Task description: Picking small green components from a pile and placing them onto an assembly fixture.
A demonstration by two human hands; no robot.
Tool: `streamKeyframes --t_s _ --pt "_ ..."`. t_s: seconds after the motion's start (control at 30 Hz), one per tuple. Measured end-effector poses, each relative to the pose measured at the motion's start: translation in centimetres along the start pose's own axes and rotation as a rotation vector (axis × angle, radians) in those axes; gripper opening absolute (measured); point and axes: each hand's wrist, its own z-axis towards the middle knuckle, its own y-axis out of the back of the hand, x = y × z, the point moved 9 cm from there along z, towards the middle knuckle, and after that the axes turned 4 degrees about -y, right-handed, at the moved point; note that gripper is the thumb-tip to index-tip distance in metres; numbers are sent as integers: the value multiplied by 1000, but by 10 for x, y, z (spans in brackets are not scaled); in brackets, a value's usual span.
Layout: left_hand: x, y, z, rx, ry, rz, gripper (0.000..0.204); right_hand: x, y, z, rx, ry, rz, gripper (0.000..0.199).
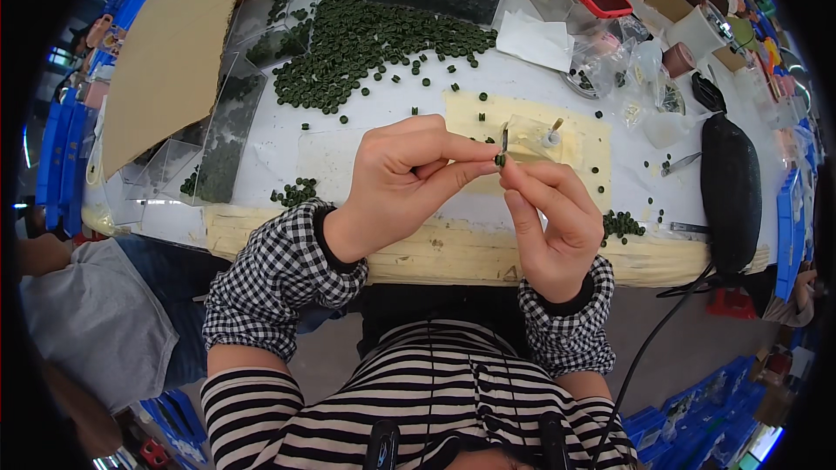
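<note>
A small dark green spool-shaped part (500, 160) sits at the meeting fingertips of both hands, above the table near its front. My left hand (405, 178) is closed, pinching the part between thumb and forefinger. From the right side, my right hand (557, 218) has its fingers curled, with a fingertip against the same part. A thin dark pointed piece (505, 139) rises just above the fingertips; which hand holds it, if either, I cannot tell. Behind the hands lies a yellowish mat (466, 109) bearing a clear fixture with a short upright post (555, 129).
A large heap of green parts (366, 48) spreads at the back, beside clear bins (231, 130). Smaller piles (296, 192) (622, 224) flank my hands. Cardboard (170, 52) leans left; a black pouch (731, 191) with a cable lies right. Another person's grey shirt (100, 322) shows lower left.
</note>
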Motion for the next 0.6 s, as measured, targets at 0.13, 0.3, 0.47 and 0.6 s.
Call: streamKeyframes --t_s 0.13,0.3,0.47,0.6 --pt "-3 1 -1 -5 -52 38 23 -1 -2 0 20 -17 11 31" --pt "-10 0 -1 -1 -130 120 23 -3 -2 -1 36 -31 50 28" --pt "-7 -1 -2 5 -110 89 22 -5 -2 -2 39 -39 72 26" --pt "-2 -1 0 33 -31 0 21 -6 1 -2 23 -45 114 27"
